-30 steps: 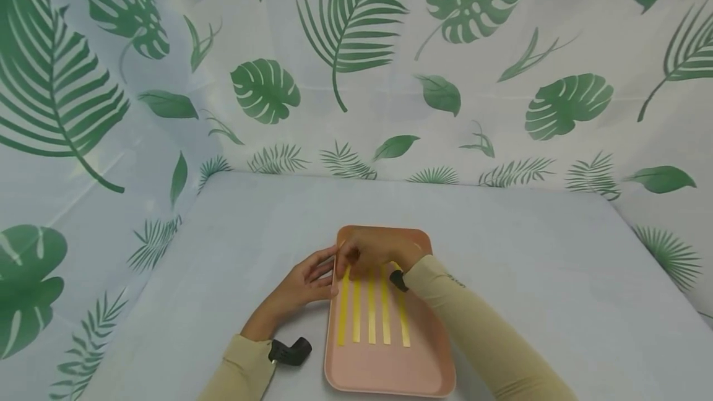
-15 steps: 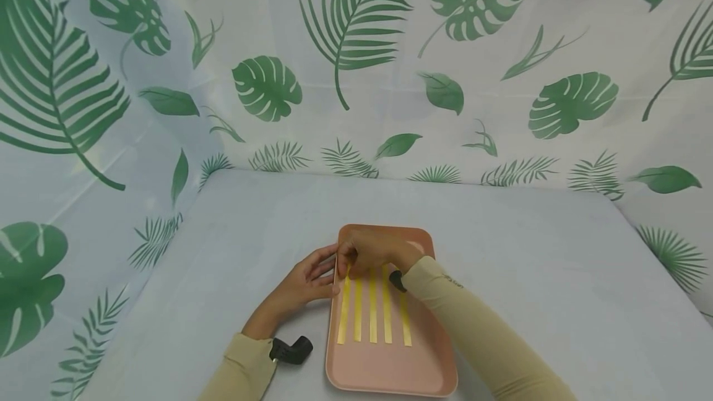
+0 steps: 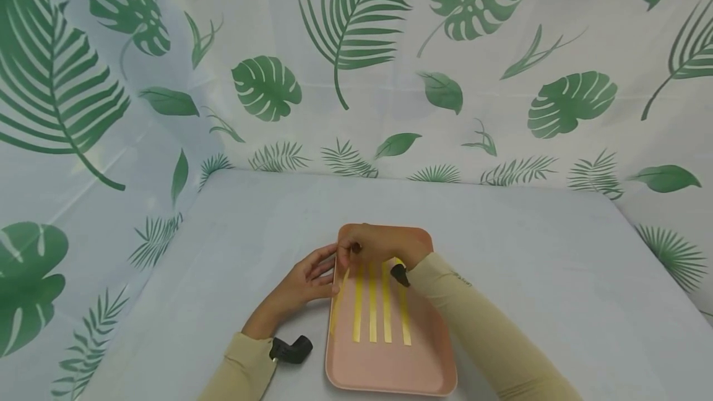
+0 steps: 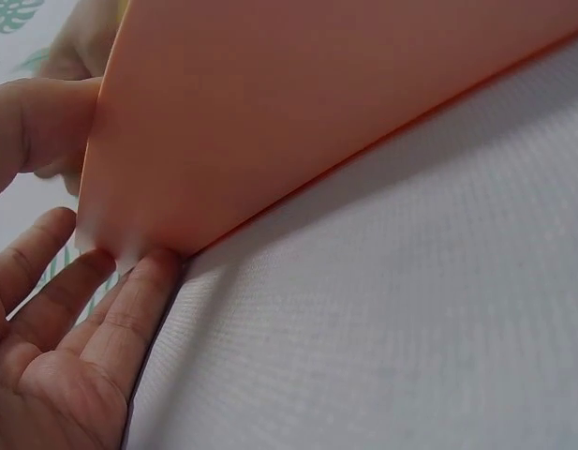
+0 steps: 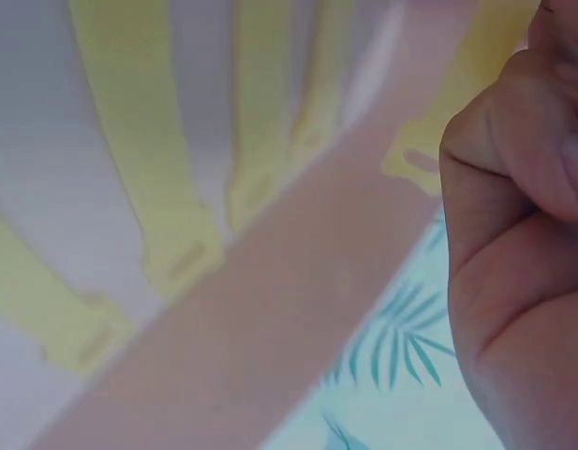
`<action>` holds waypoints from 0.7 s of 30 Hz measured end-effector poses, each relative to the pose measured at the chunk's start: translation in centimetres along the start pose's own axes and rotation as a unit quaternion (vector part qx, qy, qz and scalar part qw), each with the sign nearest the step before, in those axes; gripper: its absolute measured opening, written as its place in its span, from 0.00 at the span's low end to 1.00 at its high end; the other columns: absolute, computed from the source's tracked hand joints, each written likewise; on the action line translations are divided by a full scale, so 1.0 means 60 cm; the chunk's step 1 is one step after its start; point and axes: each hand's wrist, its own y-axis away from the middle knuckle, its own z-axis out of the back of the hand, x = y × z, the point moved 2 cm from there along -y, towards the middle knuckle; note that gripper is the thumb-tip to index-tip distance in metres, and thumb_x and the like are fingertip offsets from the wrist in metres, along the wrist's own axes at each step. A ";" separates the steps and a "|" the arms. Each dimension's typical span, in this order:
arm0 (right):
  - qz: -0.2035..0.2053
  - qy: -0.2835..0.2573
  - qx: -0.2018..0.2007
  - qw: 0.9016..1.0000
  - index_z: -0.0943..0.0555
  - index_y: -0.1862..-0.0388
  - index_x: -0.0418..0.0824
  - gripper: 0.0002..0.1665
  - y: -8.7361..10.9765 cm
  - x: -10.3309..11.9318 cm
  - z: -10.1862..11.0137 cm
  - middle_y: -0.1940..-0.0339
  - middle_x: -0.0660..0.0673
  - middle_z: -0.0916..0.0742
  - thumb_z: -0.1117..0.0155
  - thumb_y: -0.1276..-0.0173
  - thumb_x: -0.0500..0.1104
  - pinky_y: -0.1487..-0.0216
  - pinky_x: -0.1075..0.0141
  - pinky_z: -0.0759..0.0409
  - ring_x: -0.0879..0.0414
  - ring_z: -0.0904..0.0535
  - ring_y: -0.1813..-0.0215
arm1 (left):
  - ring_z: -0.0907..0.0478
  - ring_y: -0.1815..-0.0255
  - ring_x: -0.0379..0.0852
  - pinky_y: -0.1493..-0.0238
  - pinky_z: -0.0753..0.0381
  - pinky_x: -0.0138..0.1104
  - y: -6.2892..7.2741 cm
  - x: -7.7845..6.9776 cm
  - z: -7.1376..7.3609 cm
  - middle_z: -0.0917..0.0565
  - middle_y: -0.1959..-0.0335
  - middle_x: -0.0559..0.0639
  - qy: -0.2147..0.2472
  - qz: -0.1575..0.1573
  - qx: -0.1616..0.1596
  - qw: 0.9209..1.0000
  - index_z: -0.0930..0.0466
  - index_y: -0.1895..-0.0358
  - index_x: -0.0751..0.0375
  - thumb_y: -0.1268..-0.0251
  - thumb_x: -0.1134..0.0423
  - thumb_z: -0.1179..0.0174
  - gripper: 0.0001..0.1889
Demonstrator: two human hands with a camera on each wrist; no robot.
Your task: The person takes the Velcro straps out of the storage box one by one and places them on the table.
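A pink tray (image 3: 390, 370) lies lengthwise before me with several flat yellow strips (image 3: 372, 308) side by side in it. My right hand (image 3: 381, 245) reaches over the tray's far end, pinching the top of the leftmost yellow strip (image 3: 335, 308), which slants along the tray's left wall. In the right wrist view, notched, slotted ends show on the strips (image 5: 139, 131), and another strip (image 5: 471, 84) runs up to the curled fingers. My left hand (image 3: 301, 283) stays at the tray's left side, fairly straight fingertips (image 4: 143, 281) touching its outer wall.
A white cloth (image 3: 267, 209) covers the table around the tray. Behind and at the sides hang white sheets with green leaf prints (image 3: 356, 17). Black wrist cameras sit on the left cuff (image 3: 292, 350) and right cuff (image 3: 399, 275).
The leftmost strip has come away from its place in the row and shifted left toward the tray wall. My right hand has risen slightly with it; the left hand keeps still.
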 end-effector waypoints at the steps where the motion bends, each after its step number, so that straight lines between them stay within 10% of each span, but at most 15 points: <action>1: 0.003 0.001 -0.002 1.000 0.14 0.68 0.39 0.11 0.003 0.004 0.004 0.61 0.53 0.18 0.31 0.29 0.25 0.52 0.68 0.23 0.62 0.26 0.57 | 0.40 0.18 0.74 0.29 0.20 0.36 0.000 -0.001 0.000 0.45 0.16 0.77 -0.001 0.000 0.000 1.000 0.52 0.14 0.75 0.29 0.71 0.28 0.49; 21: -0.066 0.160 -0.075 0.982 0.09 0.61 0.39 0.12 0.070 0.073 0.055 0.61 0.50 0.15 0.35 0.22 0.28 0.52 0.64 0.18 0.58 0.22 0.58 | 0.41 0.16 0.72 0.27 0.21 0.37 -0.001 0.000 -0.004 0.44 0.15 0.75 -0.013 0.015 -0.014 1.000 0.51 0.13 0.71 0.30 0.69 0.27 0.50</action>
